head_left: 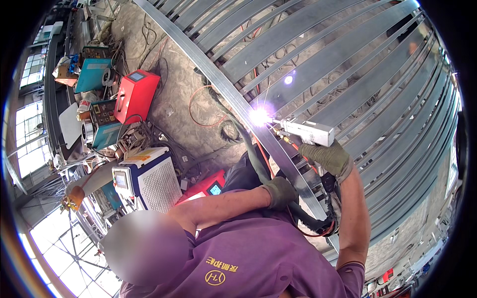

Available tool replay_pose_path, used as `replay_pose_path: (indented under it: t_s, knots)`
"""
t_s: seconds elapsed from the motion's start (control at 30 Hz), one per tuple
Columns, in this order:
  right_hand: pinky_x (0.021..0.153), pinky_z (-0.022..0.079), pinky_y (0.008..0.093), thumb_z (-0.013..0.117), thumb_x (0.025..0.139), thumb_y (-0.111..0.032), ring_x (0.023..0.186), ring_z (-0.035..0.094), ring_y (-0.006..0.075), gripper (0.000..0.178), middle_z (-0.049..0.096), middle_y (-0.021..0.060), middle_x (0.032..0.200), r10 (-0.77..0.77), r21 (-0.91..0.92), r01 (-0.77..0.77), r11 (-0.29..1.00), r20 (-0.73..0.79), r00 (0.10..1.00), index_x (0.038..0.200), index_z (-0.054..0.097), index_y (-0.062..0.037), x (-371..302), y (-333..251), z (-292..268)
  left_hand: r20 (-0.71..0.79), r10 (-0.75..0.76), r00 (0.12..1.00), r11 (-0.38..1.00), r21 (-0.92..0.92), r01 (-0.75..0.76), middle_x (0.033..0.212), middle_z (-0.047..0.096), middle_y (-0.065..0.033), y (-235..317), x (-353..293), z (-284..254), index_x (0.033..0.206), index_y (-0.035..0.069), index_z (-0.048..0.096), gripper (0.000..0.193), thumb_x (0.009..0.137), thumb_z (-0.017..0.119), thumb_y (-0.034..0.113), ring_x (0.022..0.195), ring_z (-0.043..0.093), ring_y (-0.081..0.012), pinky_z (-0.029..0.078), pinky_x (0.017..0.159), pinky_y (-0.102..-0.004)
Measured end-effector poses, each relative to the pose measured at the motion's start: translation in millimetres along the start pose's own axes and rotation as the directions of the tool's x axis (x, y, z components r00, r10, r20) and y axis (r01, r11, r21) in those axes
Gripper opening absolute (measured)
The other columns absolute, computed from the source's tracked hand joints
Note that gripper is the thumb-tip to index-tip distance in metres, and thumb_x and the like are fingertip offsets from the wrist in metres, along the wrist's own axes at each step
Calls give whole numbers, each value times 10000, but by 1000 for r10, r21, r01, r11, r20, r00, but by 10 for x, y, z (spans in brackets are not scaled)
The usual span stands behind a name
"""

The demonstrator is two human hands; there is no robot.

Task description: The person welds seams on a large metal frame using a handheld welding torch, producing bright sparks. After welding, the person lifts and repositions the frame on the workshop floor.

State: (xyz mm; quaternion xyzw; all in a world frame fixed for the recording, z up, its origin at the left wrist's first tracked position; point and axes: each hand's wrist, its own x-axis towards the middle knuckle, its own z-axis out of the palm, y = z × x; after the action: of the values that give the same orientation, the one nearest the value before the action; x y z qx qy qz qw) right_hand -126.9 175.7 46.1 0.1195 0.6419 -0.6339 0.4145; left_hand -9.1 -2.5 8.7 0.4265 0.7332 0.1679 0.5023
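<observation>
My right hand (329, 160), in an olive work glove, is closed round the grip of a handheld welding gun (310, 132) with a white, boxy body. Its nozzle points left at a steel frame rail (218, 82), where a bright purple-white weld arc (260, 116) glows and hides the joint. Lower down and to the left, my left hand (279, 192), in the same kind of glove, is closed round a thick hose (307, 218) beside the rail. That hose loops toward the gun; the fingertips are partly hidden. Flat steel bars (273, 49) run off the rail to the upper right.
On the left stand a white and blue machine (156, 174), a red machine (136, 97) and teal machines (93, 74). Another red unit (204, 186) with a lit screen sits near my left forearm. Cables and a green hose (251, 151) trail over the concrete floor (181, 94).
</observation>
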Motion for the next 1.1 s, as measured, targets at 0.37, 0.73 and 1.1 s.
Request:
replay_pose_path:
  t_s: [0.37,0.73,1.1]
  knots:
    - [574,522,284,847,882,-222,713,620,92,526,717,24,925,-34,-9,34,999,19,999,1350,653,-80,16,24,-10,22,1,1000,1000,23,-1,1052,782,-46,-1,4,-18,1175,276,786,340,852,701,215,1019,755,-282,581,889,-421]
    - [614,542,284,856,885,-231,762,631,96,530,719,22,958,-21,-7,21,1000,20,1000,1353,654,-83,-6,-1,-13,36,27,999,999,27,-28,1054,783,-41,-18,39,-17,1204,311,779,347,882,674,235,1017,754,-272,574,878,-421]
    - [656,548,284,837,894,-187,799,634,89,545,726,34,985,-35,-2,35,999,27,999,1386,635,-71,-34,-64,1,48,53,997,998,-30,-52,1029,769,-105,-36,97,6,1098,153,761,275,841,684,215,1002,749,-317,577,864,-458]
